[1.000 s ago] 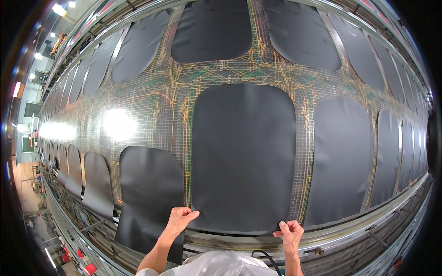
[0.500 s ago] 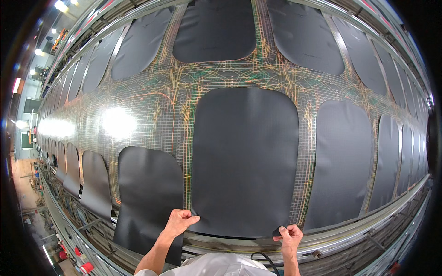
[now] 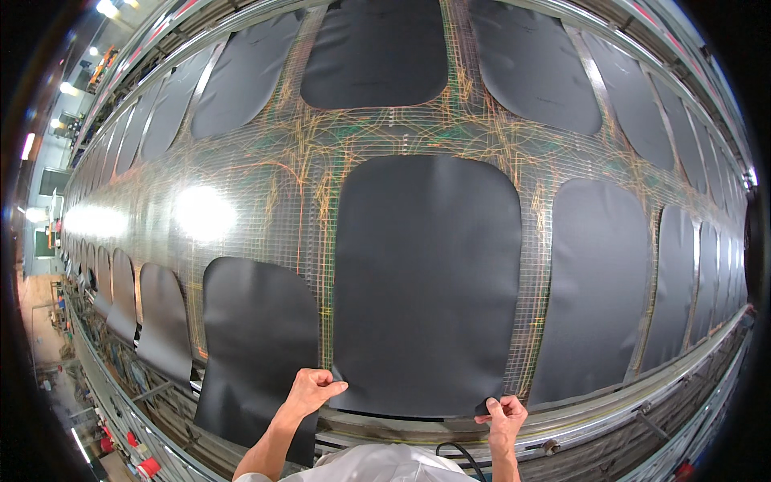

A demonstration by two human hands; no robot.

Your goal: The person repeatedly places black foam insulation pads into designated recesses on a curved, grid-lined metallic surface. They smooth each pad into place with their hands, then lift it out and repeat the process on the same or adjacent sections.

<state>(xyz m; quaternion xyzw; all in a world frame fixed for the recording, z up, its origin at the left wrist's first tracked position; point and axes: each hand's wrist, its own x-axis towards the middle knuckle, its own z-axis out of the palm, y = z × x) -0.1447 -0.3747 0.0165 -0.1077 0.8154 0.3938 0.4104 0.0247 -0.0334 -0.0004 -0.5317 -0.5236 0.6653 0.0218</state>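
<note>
Head view, looking down over my forearms at a long wire-mesh table [image 3: 265, 201] that runs off to both sides and bends with the lens. In front of me lies a large black sheet [image 3: 426, 281], flat on the mesh, with rounded upper corners and a straight lower edge near the table's front rail [image 3: 610, 418]. My left hand [image 3: 312, 390] sits at the sheet's lower left corner, fingers curled together and pinched on that corner, thumb pointing toward the middle of the sheet. My right hand [image 3: 502, 414] is at the lower right corner, fingers closed tight on the edge there, knuckles up. Both hands are well apart, one at each end of the lower edge.

Just beside my left hand, a second black sheet [image 3: 257, 345] hangs partly over the front of the table, its lower part drooping below the rail. To the right lies another black sheet [image 3: 598, 289], flat, separated from mine by a strip of bare mesh streaked with yellow and green lines. More black sheets fill the far row [image 3: 373, 52]. A bright lamp glare [image 3: 205, 213] sits on the mesh to the left. A black cable [image 3: 462, 454] curls just below the rail, between my arms
</note>
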